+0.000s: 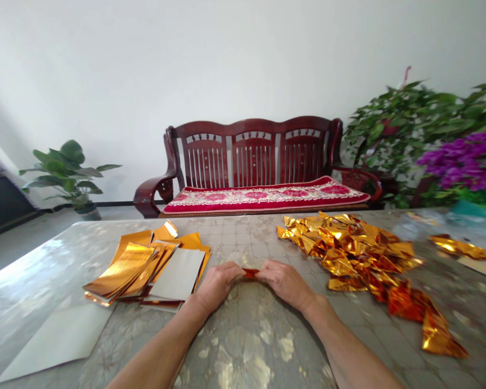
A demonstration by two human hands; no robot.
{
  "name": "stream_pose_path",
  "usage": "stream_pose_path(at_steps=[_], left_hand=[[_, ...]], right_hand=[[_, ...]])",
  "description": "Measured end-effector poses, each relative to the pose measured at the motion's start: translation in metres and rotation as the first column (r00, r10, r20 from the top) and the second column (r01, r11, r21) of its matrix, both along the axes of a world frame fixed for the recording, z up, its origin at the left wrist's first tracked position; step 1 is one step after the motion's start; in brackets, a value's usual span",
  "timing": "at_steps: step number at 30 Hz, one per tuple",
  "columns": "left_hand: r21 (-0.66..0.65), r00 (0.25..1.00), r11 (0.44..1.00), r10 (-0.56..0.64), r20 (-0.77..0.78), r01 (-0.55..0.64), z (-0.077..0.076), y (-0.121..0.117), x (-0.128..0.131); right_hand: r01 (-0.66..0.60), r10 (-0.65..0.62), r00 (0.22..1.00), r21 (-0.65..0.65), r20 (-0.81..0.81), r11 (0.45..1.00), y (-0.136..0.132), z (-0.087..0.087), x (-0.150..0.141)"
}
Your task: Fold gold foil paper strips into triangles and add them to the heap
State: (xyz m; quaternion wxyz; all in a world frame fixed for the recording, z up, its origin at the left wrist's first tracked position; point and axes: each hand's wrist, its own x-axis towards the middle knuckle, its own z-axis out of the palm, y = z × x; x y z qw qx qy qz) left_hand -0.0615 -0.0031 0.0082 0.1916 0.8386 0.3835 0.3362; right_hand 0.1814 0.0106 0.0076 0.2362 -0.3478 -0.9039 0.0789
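A small piece of orange-gold foil paper [250, 273] is stretched between my two hands over the middle of the table. My left hand [221, 282] has its fingers closed on the left end. On the other end, the fingers of my right hand [282, 280] are pinched shut. Only the middle strip of the foil shows; both ends are hidden by the fingers. Just left of my left hand lies a loose stack of gold foil sheets [135, 265], with a pale sheet [179, 274] on top. To the right spreads a heap of folded gold foil pieces [348, 246].
The table [243, 346] has a glossy patterned cover. A single pale sheet [56, 340] lies at the front left. Clear plastic wrapping [419, 222] sits at the far right. Beyond the table stand a wooden bench [253, 162], a potted plant [71, 173] and purple flowers [465, 156].
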Motion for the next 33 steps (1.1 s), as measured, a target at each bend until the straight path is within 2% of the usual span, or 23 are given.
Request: stream_pose_path(at_steps=[9, 19, 26, 33], left_hand=[[-0.129, 0.99, 0.991, -0.001, 0.141, 0.019, -0.001, 0.0, 0.003], [-0.202, 0.988, 0.979, 0.013, 0.155, 0.019, 0.002, 0.0, 0.007], [-0.116, 0.99, 0.993, -0.001, 0.14, 0.017, -0.002, 0.0, 0.01], [-0.017, 0.997, 1.0, 0.022, 0.073, -0.021, -0.012, 0.005, 0.009]], right_hand=[[0.04, -0.044, 0.998, 0.072, 0.049, 0.997, -0.001, -0.004, -0.004], [0.075, -0.076, 0.997, 0.105, 0.006, 0.992, -0.002, -0.008, -0.008], [0.059, -0.057, 0.998, 0.121, -0.018, 0.991, -0.004, -0.007, -0.009], [0.064, -0.041, 0.989, 0.159, -0.14, 0.985, -0.001, -0.013, -0.01]])
